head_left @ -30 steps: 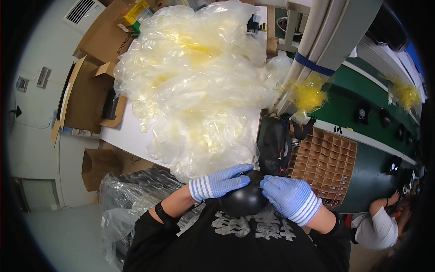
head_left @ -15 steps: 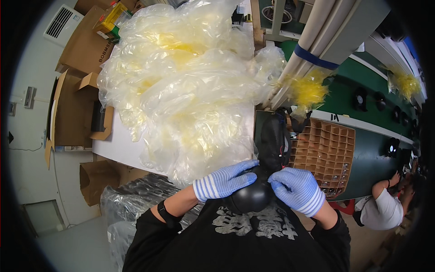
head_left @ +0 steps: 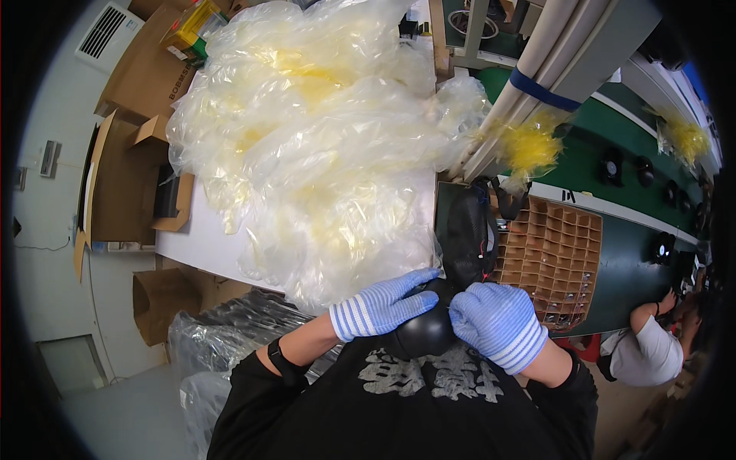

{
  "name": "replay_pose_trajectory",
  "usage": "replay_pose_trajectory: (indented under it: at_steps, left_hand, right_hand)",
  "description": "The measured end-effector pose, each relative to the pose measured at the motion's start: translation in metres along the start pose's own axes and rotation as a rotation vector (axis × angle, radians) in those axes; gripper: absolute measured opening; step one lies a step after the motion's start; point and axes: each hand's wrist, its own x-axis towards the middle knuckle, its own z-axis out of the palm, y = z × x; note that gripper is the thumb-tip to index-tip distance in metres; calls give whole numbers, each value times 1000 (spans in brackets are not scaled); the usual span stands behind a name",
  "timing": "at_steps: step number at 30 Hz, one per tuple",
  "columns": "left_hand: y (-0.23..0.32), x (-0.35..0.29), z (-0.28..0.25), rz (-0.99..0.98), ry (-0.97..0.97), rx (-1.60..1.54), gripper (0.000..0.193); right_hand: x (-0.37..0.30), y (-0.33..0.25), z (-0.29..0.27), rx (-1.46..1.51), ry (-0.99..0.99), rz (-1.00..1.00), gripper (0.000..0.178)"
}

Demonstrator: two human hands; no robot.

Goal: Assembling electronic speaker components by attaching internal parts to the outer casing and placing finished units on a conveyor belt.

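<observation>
A glossy black rounded casing (head_left: 422,334) is held close in front of my black shirt; its kind does not show. My left hand (head_left: 381,308), in a blue-and-white striped glove, grips its left and upper side, thumb across the top. At its right side my right hand (head_left: 494,322), gloved alike, is closed with the fingers curled in. Whatever those fingers pinch is hidden. Just beyond the casing a black mesh-like bag (head_left: 466,234) lies on the green bench.
Crumpled clear plastic bags (head_left: 330,169) cover the white table (head_left: 207,241). Right of me stands a cardboard divider grid (head_left: 548,261) on the green bench, near a seated person (head_left: 648,349). Light pipes (head_left: 529,77) rise behind it. Open cartons (head_left: 126,184) stand left; wrapped plastic (head_left: 238,330) lies below.
My right hand has rolled over and curled tighter, shifting slightly left against the casing. The left hand keeps its hold. The whole view has shifted slightly.
</observation>
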Motion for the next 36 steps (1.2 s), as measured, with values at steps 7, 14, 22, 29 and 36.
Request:
replay_pose_trajectory:
  at_steps: [7, 14, 22, 29, 36]
  left_hand:
    - [1, -4, 6, 54, 59, 31, 58]
    - [2, -4, 10, 75, 51, 72, 55]
    - [3, 2, 19, 20, 92, -119, 46]
    - [-9, 10, 19, 102, 0, -212, 44]
    - [-24, 15, 11, 137, -76, -282, 48]
  right_hand:
    - [1, 22, 15, 353, 141, 65, 7]
    - [-23, 33, 13, 1058, -60, 432, 30]
    - [-18, 8, 18, 165, 146, 35, 25]
    - [-21, 23, 33, 249, 178, -97, 11]
    - [-26, 31, 51, 838, 199, 300, 16]
